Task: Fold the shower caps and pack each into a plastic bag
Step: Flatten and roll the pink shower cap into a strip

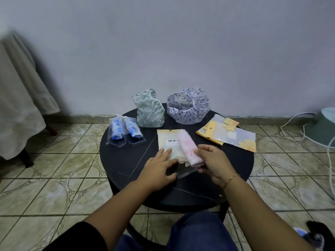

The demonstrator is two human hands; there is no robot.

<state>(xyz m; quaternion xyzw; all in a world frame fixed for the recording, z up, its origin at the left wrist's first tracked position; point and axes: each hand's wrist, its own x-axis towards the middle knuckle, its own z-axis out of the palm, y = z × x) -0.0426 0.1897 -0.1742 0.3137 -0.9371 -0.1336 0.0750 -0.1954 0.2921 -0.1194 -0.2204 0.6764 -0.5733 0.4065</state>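
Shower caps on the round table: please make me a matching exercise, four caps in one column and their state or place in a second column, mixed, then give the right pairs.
Caps:
1. pink cap
2. green cap
3. purple cap
4. blue caps

States:
A. lying open like a bowl, at the back right
B. folded and already inside clear bags, at the left
C. folded, held by the right hand
D. unfolded, standing crumpled at the back, left of the open one

Pairs: 1-C, 2-D, 3-A, 4-B
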